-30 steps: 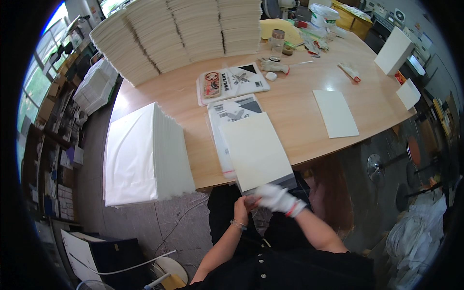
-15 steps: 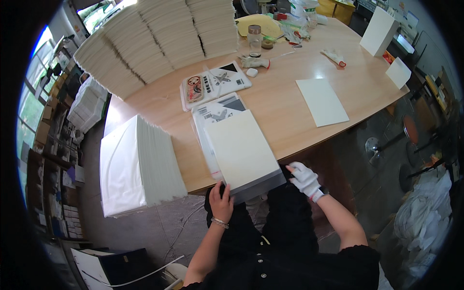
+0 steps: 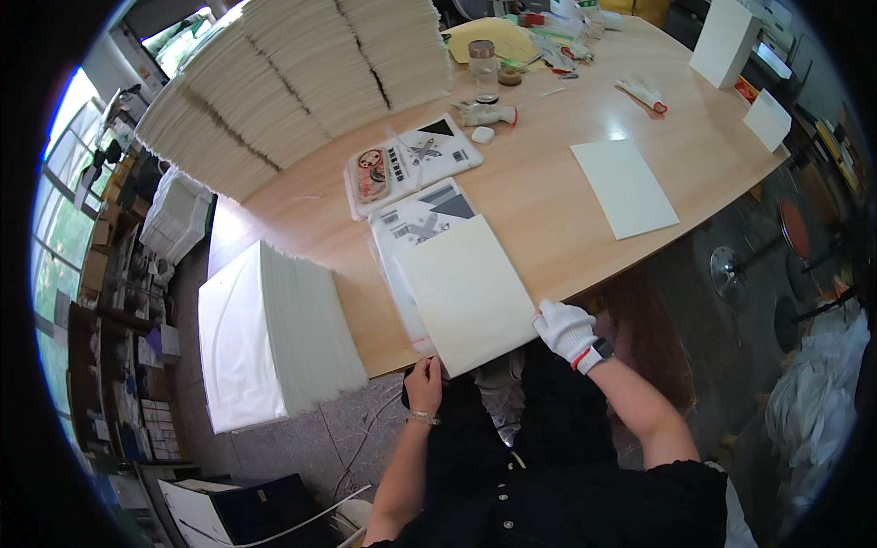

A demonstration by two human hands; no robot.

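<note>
A cream sheet of paper or thin card lies at the table's front edge and reaches out over my lap. At its near left corner, my bare left hand has its fingers curled in and pressed to the edge. My right hand, in a white knit glove, pinches the right edge near the front corner. Partly under the sheet is a plastic-wrapped pack with a dark printed design. How many sheets lie beneath the top one cannot be seen.
A tall white paper stack stands left; a larger pile rises behind. A second wrapped pack carries a patterned case. Right of centre lies another pale sheet. A jar and gloves sit farther back.
My gloved hand has moved from beside the sheet onto its right edge. The left fingers have curled in at the near left corner. The grey strip below the front edge no longer shows.
</note>
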